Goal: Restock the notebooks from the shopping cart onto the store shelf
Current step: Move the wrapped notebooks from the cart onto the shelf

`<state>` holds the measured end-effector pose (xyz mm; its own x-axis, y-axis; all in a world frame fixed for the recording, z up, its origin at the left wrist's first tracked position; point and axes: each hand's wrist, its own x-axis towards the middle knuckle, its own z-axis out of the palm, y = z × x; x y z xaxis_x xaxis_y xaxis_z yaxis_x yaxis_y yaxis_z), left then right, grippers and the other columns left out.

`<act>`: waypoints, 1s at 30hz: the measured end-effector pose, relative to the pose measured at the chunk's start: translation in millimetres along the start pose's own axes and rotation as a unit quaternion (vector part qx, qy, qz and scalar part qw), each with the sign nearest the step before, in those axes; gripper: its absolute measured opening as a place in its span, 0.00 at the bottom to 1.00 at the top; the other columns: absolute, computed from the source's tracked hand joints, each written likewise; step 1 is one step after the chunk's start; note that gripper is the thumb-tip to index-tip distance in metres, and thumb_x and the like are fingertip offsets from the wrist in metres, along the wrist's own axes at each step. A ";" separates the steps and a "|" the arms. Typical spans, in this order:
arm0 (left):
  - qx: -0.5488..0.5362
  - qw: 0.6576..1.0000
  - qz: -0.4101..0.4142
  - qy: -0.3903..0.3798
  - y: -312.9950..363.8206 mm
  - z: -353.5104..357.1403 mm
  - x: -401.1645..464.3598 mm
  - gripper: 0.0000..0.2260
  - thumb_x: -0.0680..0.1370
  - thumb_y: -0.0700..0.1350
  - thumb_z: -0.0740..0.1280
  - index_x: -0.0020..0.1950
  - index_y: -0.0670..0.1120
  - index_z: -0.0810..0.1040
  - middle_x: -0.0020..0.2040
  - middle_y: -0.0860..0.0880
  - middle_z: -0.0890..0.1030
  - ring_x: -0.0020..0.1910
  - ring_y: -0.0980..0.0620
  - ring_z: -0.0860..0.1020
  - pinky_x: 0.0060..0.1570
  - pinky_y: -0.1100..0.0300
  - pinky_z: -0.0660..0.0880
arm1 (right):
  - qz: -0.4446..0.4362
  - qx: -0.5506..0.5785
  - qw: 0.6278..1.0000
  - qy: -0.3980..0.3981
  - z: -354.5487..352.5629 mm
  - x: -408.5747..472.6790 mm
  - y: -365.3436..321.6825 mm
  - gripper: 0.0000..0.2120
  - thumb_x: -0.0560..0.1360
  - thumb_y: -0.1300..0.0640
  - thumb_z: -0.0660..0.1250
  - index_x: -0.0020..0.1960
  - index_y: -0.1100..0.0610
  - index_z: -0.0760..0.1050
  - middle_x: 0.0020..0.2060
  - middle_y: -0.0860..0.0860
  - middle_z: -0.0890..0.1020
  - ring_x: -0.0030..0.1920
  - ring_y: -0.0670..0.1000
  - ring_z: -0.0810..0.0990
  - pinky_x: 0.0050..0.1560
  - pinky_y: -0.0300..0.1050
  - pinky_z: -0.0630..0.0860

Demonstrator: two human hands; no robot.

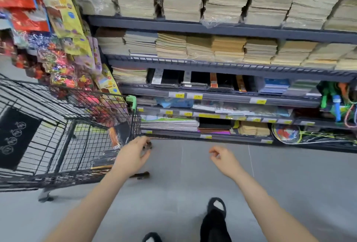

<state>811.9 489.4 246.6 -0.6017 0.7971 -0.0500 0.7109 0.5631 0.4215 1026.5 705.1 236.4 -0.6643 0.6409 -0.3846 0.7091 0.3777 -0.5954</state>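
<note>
1. Head view: the notebooks (116, 135) left to restock lie in the black wire shopping cart (63, 125), just ahead of and to the left of the left hand (133, 154). One with an orange spine leans upright against the cart's right-hand corner, straight above that hand's knuckles; more dark ones lie flat on the cart floor beside its wrist.
2. The store shelf (212, 98) rises ahead of both hands. Rows of black notebooks with orange or white spines (202, 81) sit on a middle level, well above the right hand (224, 159). Thick tan paper stacks (228, 50) fill the levels higher up.
3. The left hand hovers at the cart's near right corner, fingers loosely curled and pointing right. Whether the fingertips touch the cart wire or hold anything I cannot tell; the frame is blurred there.
4. The right hand hangs over the grey floor (289, 183), apart from the left hand and below the lowest shelf. Its fingers are loosely curled, thumb near the forefinger, and it holds nothing.
5. Coloured party packets (63, 19) hang far up and left of the left hand, past the cart.
6. Black slippers (216, 209) stand on the floor between the forearms, nearer than both hands.
</note>
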 end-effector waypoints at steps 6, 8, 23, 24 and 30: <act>-0.072 0.996 -0.054 0.000 -82.1 -42.4 -46.5 0.14 0.75 0.45 0.66 0.60 0.49 0.73 0.55 0.50 0.80 0.52 0.49 0.79 0.46 0.57 0.76 | 0.022 0.033 0.999 -0.005 76.5 -30.5 -53.6 0.10 0.75 0.63 0.61 0.54 0.61 0.77 0.43 0.53 0.79 0.43 0.50 0.73 0.43 0.38 0.65; -0.074 0.994 -0.083 0.007 -104.0 -51.5 -54.4 0.15 0.75 0.44 0.66 0.61 0.47 0.73 0.55 0.51 0.79 0.51 0.50 0.78 0.44 0.58 0.73 | 0.021 0.045 0.999 -0.012 94.0 -28.5 -70.8 0.10 0.75 0.63 0.62 0.55 0.62 0.76 0.38 0.48 0.76 0.41 0.49 0.73 0.43 0.38 0.65; -0.139 0.975 -0.164 -0.050 -207.0 -63.4 60.6 0.16 0.76 0.44 0.65 0.64 0.49 0.71 0.55 0.50 0.76 0.50 0.53 0.77 0.49 0.54 0.78 | 0.000 0.081 0.997 -0.008 142.0 92.1 -169.3 0.13 0.74 0.62 0.64 0.59 0.59 0.74 0.43 0.50 0.77 0.42 0.49 0.74 0.45 0.38 0.67; -0.143 0.974 -0.168 -0.050 -214.4 -63.8 66.2 0.15 0.76 0.44 0.65 0.63 0.49 0.71 0.54 0.51 0.76 0.49 0.54 0.77 0.47 0.55 0.78 | -0.005 0.087 0.996 -0.013 145.3 99.3 -178.2 0.13 0.75 0.62 0.63 0.59 0.58 0.74 0.43 0.49 0.76 0.41 0.48 0.74 0.45 0.38 0.67; -0.151 0.968 -0.186 -0.082 -268.3 -62.4 79.8 0.15 0.76 0.43 0.66 0.63 0.48 0.71 0.52 0.53 0.77 0.48 0.56 0.77 0.47 0.62 0.75 | -0.013 0.159 0.987 -0.033 180.5 130.4 -244.5 0.10 0.76 0.60 0.61 0.55 0.49 0.71 0.38 0.43 0.75 0.36 0.42 0.74 0.43 0.43 0.76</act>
<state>550.4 388.3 186.0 -0.7124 0.5896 -0.3806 0.3034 0.7478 0.5905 723.9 575.7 204.5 -0.7028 0.5842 -0.4059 0.5888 0.1575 -0.7928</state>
